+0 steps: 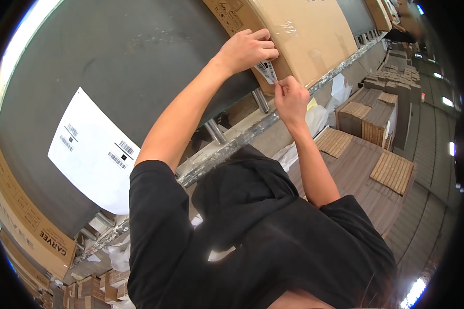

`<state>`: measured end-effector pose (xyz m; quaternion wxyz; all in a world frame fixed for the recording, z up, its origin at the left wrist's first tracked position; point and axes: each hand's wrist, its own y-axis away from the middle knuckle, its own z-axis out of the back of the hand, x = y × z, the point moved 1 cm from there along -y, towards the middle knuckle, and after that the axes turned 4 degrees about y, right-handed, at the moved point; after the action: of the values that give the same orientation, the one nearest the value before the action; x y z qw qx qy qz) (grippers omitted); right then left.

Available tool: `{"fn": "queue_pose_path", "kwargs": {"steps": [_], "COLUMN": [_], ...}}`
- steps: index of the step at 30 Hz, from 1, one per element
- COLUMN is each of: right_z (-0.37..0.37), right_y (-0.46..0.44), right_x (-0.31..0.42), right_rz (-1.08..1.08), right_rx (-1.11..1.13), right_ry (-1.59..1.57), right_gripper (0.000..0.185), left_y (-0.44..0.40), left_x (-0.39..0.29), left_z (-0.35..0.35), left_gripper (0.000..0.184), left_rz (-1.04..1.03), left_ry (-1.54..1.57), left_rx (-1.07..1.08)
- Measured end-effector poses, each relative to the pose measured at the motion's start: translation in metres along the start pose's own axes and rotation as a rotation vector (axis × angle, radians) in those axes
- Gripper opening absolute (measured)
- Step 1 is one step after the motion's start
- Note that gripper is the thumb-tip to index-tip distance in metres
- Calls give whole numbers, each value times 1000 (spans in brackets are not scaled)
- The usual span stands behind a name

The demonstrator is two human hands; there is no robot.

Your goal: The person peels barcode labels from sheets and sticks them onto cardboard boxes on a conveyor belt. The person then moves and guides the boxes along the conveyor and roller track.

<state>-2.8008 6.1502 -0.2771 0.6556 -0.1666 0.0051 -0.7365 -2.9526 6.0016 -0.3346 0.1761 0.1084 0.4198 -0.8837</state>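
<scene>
A white barcode label (pixel 266 71) lies at the near end face of a large cardboard box (pixel 314 38). My left hand (pixel 247 50) is against that face, its fingers curled over the label's upper part. Thumb and forefinger of my right hand (pixel 292 99) pinch the label's lower corner beside the box edge. A white sheet with more barcode labels (pixel 90 154) rests on the dark conveyor belt (pixel 139 67), left of my left arm.
Metal rollers (pixel 215 132) and a worn metal rail (pixel 232 141) run along the belt's near side. Another cardboard box (pixel 28 216) stands at the far left. Stacked brown boards (pixel 368 172) and crumpled white wrapping (pixel 317 117) are at the right, below the rail.
</scene>
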Motion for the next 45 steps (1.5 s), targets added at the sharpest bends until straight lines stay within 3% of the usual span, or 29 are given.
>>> {"fn": "queue_pose_path", "kwargs": {"steps": [14,23,26,30,33,36,37,38,40,41,42,43,44,45], "right_z": [-1,12,36,48,50,61,61,64,70,76,87,93,96,102], "right_y": [3,-21,-35,-33,-17,5,16,27,53,64,73,81,87,93], "right_x": [12,13,12,17,-9,-37,-45,-57,-81,-89,-88,-93,-101,-109], "right_rz": [-6,129,159,218,222,220,227,237,331,340,297,307,283,269], "right_rx": [24,92,9,86,93,144,153,144,180,218,225,228,220,224], "right_ry": [13,469,213,54,-81,-142,-183,-213,-265,-286,-296,-256,-271,-282], "right_gripper": [17,16,17,21,21,19,17,15,11,10,12,17,20,19], "left_y": [17,30,32,38,42,35,42,38,30,33,24,35,23,-2], "left_x": [-7,-9,-14,-22,-43,-68,-68,-81,-115,-127,-146,-150,-148,-152], "left_z": [-3,-12,-11,-9,-18,-3,-12,-19,-44,-85,-102,-134,-132,-104], "left_gripper": [13,18,21,32,57,87,107,107,91,86,83,82,83,84], "left_rz": [79,119,168,232,545,959,1073,1087,1046,1012,1026,1075,1124,1078], "left_ry": [-77,-129,-191,-198,-157,-150,-88,14,161,472,776,681,728,1014], "left_rx": [-121,-229,-223,-302,-360,-576,-600,-686,-663,-860,-907,-844,-878,-982]}}
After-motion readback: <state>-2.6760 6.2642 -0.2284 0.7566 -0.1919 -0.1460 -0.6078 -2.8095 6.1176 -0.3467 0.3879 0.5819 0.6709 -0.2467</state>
